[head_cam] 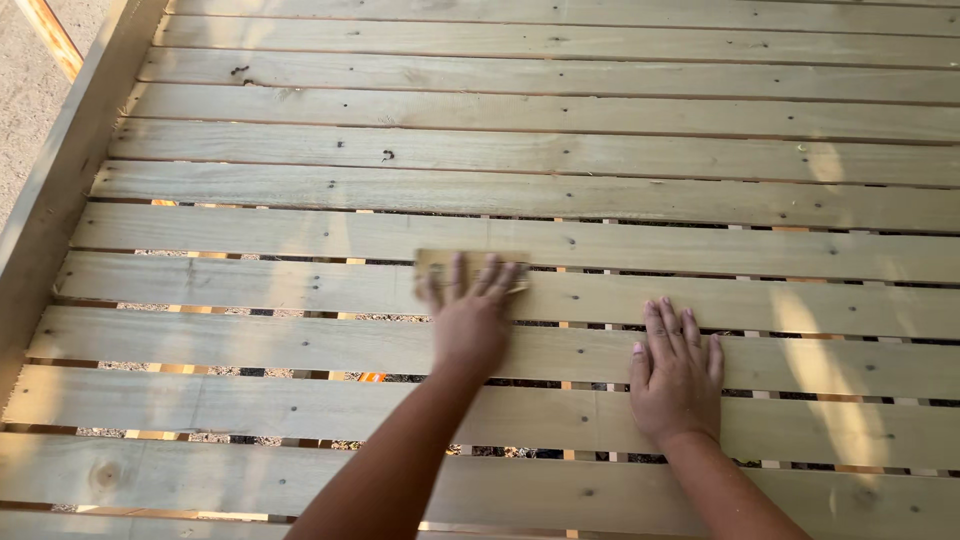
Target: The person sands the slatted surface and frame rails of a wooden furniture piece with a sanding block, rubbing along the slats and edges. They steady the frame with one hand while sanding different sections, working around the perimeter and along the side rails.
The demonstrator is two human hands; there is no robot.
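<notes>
My left hand [468, 318] presses flat on a tan sheet of sandpaper [437, 263], fingers spread over it, on a pale wooden slat. The sheet's edges look blurred. My right hand [677, 375] lies flat, palm down, fingers together, on the slats [300, 290] a little to the right and nearer to me. It holds nothing. Both forearms reach in from the bottom edge.
The surface is a deck of long horizontal wooden slats with narrow gaps showing ground below. A raised wooden side rail [60, 170] runs along the left edge, with sandy ground [25, 80] beyond it. Small dark knots and nail marks dot the boards.
</notes>
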